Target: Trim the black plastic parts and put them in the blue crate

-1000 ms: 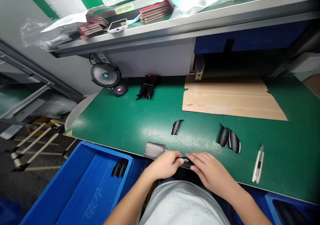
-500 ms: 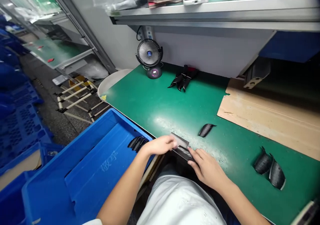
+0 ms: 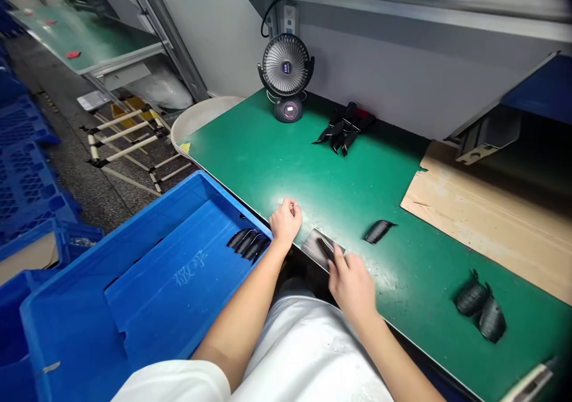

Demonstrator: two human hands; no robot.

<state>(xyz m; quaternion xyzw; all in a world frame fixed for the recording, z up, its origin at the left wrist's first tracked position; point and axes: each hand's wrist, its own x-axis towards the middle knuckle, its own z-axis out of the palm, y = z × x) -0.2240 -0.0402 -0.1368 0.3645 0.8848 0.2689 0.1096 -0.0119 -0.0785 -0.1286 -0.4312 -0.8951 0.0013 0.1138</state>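
Left: blue bin point(image 3: 156, 307) beside the green table point(image 3: 241, 152); a row of black pieces point(image 3: 245, 244) lies inside, against the wall nearest you. The fan point(image 3: 286, 68) stands at the table's back.

Your left hand point(image 3: 286, 220) is over the table's front edge, by the bin's corner. Fingers curled inward; cannot tell whether anything is pinched inside them.

Next, the grey block point(image 3: 311, 246) lies flat at the front edge, between your hands. Over its face is the held strip point(image 3: 328, 248), black, slim, slightly blurred. Its long axis runs aslant, upper left to lower right in view; the free end points up and left, away from your right hand, the other end goes under your fingers. Whether it touches the block: cannot tell.

Your right hand point(image 3: 353, 283) is closed on the strip's near end, thumb and fingers together with only the strip's thickness between.

Behind, a black pile point(image 3: 342, 129). Further right, a single curved piece point(image 3: 379, 231), a touching pair point(image 3: 471, 296), the cardboard point(image 3: 482, 217) and, at the lower corner, a cutter point(image 3: 529, 384), partly out of view.
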